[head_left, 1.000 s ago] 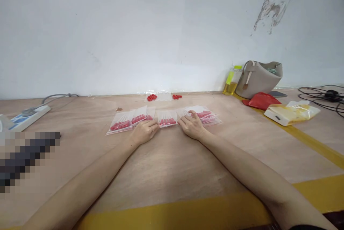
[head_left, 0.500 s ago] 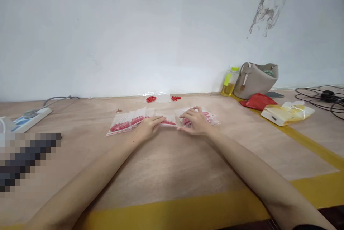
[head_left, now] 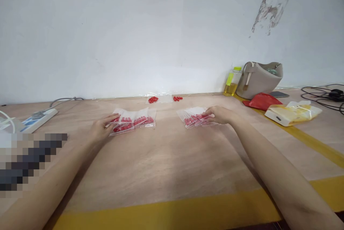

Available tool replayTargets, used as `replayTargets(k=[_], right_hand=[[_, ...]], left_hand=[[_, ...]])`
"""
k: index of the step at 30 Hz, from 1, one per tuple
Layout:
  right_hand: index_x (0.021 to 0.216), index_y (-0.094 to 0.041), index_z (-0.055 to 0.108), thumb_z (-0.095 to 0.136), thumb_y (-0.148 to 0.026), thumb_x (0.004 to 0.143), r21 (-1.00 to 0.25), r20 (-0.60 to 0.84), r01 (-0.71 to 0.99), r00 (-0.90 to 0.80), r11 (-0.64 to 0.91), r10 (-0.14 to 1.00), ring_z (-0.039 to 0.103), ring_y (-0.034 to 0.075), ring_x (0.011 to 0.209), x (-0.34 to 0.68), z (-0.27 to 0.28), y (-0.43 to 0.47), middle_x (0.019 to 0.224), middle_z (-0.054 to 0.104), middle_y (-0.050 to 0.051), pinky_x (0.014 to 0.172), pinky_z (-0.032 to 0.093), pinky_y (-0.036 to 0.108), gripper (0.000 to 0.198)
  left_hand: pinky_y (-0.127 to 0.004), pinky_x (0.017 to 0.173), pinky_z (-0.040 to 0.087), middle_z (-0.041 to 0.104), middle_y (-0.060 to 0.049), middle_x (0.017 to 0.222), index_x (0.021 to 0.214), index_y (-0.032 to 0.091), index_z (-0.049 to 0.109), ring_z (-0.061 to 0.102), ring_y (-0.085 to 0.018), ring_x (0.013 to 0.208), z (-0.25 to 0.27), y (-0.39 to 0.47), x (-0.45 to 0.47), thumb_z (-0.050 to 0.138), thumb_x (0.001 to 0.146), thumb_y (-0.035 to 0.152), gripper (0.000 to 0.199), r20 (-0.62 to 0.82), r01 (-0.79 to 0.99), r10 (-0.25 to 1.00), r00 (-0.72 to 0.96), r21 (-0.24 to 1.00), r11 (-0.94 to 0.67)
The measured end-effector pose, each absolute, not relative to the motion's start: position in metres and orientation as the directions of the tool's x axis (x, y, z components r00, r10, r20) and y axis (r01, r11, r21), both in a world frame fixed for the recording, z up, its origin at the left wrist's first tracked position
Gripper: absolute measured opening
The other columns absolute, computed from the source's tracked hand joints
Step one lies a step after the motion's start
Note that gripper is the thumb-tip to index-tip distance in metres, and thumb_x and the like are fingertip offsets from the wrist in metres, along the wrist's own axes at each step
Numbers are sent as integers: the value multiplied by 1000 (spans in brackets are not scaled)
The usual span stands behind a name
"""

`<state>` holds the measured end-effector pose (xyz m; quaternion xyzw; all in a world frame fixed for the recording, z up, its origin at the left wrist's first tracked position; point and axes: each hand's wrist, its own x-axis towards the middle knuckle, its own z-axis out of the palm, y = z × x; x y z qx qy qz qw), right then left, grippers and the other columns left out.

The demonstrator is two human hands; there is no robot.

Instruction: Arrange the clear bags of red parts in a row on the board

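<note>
Small clear zip bags filled with red capsule-shaped pieces lie on a plywood table (head_left: 166, 158) in two groups. My left hand (head_left: 101, 126) rests on the left end of the left group of bags (head_left: 134, 121), fingers laid over the nearest bag. My right hand (head_left: 220, 114) presses on the right side of the right stack of bags (head_left: 194, 118), fingers spread across it. A gap of bare wood separates the two groups. Near the wall lie loose red pieces (head_left: 177, 98) and a clear bag (head_left: 160, 98) holding a few more.
A power strip (head_left: 40, 118) with a grey cable sits at the left. At the right stand a bottle of yellow liquid (head_left: 231, 80), a beige handbag (head_left: 262, 78), a red pouch (head_left: 260, 101), a yellow plastic-wrapped packet (head_left: 292, 113) and black cables (head_left: 326, 95). Yellow tape (head_left: 172, 215) edges the table.
The hands were together at the middle of one row of bags. They have drawn apart, left hand to the left and right hand to the right, and the bags now lie in two separate groups.
</note>
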<state>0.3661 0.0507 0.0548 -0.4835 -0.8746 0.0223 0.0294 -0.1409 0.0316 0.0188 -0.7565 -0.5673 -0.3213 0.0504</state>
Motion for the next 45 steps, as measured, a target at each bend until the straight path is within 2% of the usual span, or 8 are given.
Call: replayTargets(k=[7,10,13,17,26,32,40,45], right_hand=[[86,-22,68,45,-19,78,-231,261,793,-508,564,821,60,16,77,362,46,54,87,68,2,69,43,25,24],[82,-20,66,42,-17,80,-375,396,736,-423,564,815,59,14,75,344,38,52,82,67,2,69,43,23,25],[81,-18,64,42,-18,81,-473,468,669,-360,573,807,59,13,74,318,27,51,82,66,2,69,43,23,22],[81,-18,63,42,-17,82,-533,497,594,-356,603,791,59,12,75,280,17,51,83,66,2,69,43,22,22],[93,-16,61,49,-18,80,-429,511,487,-564,761,649,57,14,84,226,5,54,92,63,6,78,43,26,18],[107,-16,54,63,-26,69,-367,458,534,-609,762,647,54,17,92,262,4,50,104,57,9,80,43,31,40],[91,-17,63,56,-46,74,-137,318,698,-641,703,698,57,18,83,296,16,41,93,61,7,73,40,29,34],[87,-16,62,55,-49,72,80,375,731,-652,677,660,56,20,82,276,21,32,85,62,7,78,32,33,37]], left_hand=[[-41,98,37,42,-10,131,122,16,46,43,-27,118,19,27,-175,39,74,49,58,288,902,883,370,115,-416],[-46,99,32,33,-9,137,131,19,33,30,-30,125,33,20,-163,43,73,45,65,311,879,834,455,-12,-476],[-49,103,24,32,-6,137,130,23,32,20,-31,129,42,10,-121,46,74,39,60,381,805,724,575,-109,-583],[-39,102,32,40,-6,130,127,23,38,31,-24,125,38,-2,-45,41,80,27,47,409,705,631,659,-43,-708],[-33,92,42,51,-10,117,119,16,43,49,-19,107,7,16,37,51,78,24,43,477,690,663,577,151,-708],[-30,73,50,62,-6,92,98,17,57,59,-16,82,-7,28,36,48,81,19,20,541,679,642,543,167,-715],[-27,74,51,66,-4,89,89,19,64,61,-14,82,-16,27,31,47,83,23,18,610,649,568,553,112,-752],[-27,75,51,64,-6,96,95,17,62,61,-14,85,-13,27,27,43,85,21,21,609,666,513,606,-35,-745]])
